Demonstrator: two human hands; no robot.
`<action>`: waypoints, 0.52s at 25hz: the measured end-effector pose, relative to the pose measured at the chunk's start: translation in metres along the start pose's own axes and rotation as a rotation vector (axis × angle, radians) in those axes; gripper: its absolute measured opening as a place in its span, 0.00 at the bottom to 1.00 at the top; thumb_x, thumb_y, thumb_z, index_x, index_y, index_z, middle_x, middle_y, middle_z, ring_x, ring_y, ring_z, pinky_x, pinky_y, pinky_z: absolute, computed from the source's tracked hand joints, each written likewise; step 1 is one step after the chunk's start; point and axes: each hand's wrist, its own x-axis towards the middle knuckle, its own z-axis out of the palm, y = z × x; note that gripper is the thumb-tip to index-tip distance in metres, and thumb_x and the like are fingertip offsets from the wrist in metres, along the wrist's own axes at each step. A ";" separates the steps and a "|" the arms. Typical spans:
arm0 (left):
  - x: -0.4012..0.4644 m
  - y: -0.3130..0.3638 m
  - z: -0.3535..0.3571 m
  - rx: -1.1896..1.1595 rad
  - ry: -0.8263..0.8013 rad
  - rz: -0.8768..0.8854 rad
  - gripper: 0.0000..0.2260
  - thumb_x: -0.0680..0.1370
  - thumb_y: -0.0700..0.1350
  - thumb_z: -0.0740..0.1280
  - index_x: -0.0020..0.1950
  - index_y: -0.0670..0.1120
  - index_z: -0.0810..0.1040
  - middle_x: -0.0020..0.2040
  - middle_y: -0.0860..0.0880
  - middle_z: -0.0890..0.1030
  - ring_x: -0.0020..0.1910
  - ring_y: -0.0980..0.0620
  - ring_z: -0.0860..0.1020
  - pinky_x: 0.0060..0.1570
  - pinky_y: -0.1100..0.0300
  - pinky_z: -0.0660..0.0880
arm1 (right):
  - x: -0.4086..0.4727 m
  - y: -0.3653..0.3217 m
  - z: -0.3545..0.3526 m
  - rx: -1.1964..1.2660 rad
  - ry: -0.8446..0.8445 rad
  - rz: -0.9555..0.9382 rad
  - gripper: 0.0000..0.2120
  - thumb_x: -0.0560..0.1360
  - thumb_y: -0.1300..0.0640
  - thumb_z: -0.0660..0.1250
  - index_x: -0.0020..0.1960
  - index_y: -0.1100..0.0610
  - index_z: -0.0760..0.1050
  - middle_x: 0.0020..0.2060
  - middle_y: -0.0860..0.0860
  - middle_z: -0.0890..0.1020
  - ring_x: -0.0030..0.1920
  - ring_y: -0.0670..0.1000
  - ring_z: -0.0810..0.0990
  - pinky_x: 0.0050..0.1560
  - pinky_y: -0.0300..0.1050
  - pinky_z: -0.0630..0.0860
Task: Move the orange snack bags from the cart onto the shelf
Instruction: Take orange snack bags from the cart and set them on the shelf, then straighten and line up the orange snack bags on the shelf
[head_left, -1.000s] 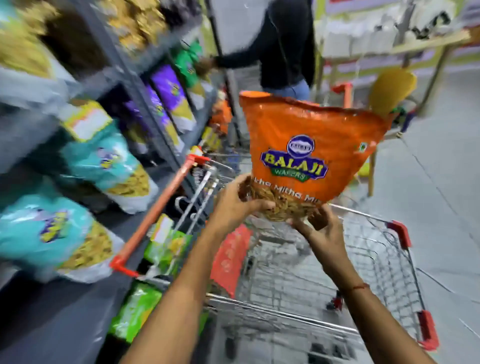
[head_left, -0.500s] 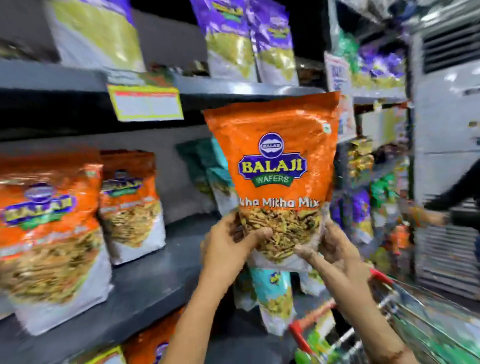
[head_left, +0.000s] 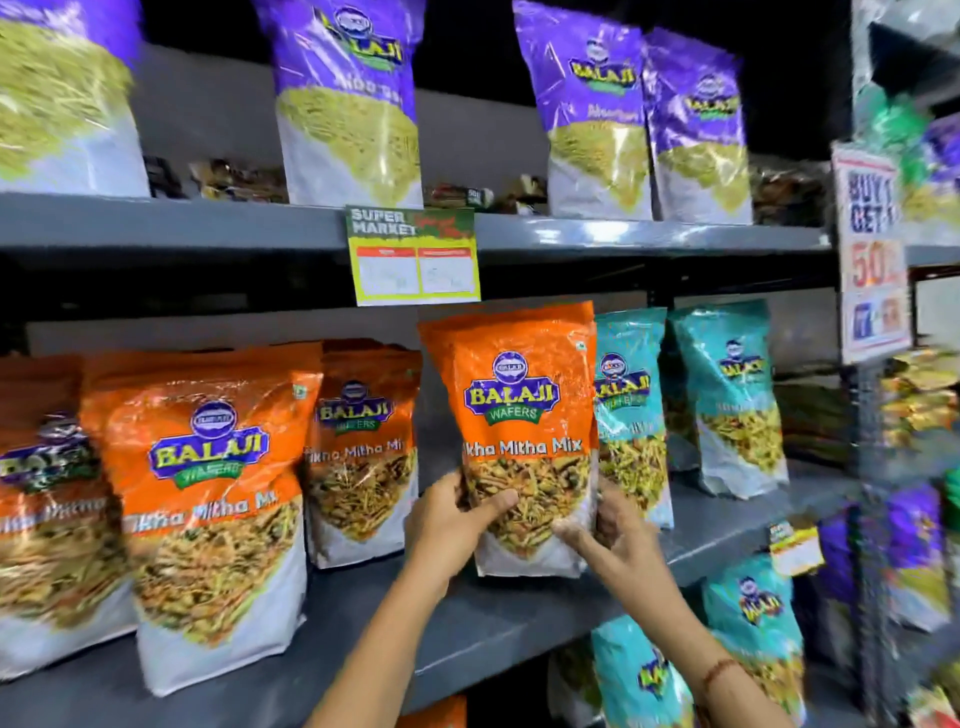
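An orange snack bag stands upright on the grey middle shelf, between other orange bags and teal bags. My left hand grips its lower left side, thumb across the front. On the lower right edge, my right hand holds the same bag. Three more orange snack bags stand to the left: one right beside it, a larger-looking one nearer me, and one at the frame's left edge. The cart is out of view.
Teal snack bags stand right of the held bag. Purple bags line the upper shelf, with a price tag hanging from its edge. A promo sign hangs at right. More teal bags fill the lower shelf.
The bag has gone from above the cart to the middle shelf, carried by both hands. My view has swung left from the cart to face the shelf.
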 end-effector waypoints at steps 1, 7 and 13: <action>0.005 -0.005 0.002 0.017 0.002 -0.016 0.38 0.51 0.75 0.72 0.52 0.52 0.80 0.55 0.49 0.85 0.57 0.47 0.82 0.60 0.41 0.76 | 0.004 0.006 0.000 -0.022 -0.030 -0.002 0.21 0.71 0.45 0.74 0.62 0.44 0.74 0.56 0.51 0.84 0.59 0.55 0.83 0.60 0.63 0.77; 0.013 -0.019 0.002 0.134 0.040 -0.111 0.23 0.56 0.72 0.72 0.44 0.63 0.76 0.49 0.60 0.82 0.56 0.54 0.80 0.61 0.47 0.77 | 0.017 0.022 0.005 -0.110 -0.108 0.035 0.26 0.66 0.33 0.69 0.63 0.34 0.68 0.54 0.33 0.82 0.53 0.38 0.82 0.51 0.35 0.79; -0.018 -0.001 -0.022 0.108 -0.020 -0.131 0.34 0.66 0.57 0.77 0.70 0.54 0.71 0.68 0.49 0.78 0.61 0.53 0.79 0.60 0.59 0.76 | 0.009 0.001 0.008 -0.007 0.038 0.101 0.26 0.66 0.43 0.74 0.61 0.34 0.70 0.59 0.41 0.81 0.59 0.45 0.81 0.57 0.43 0.78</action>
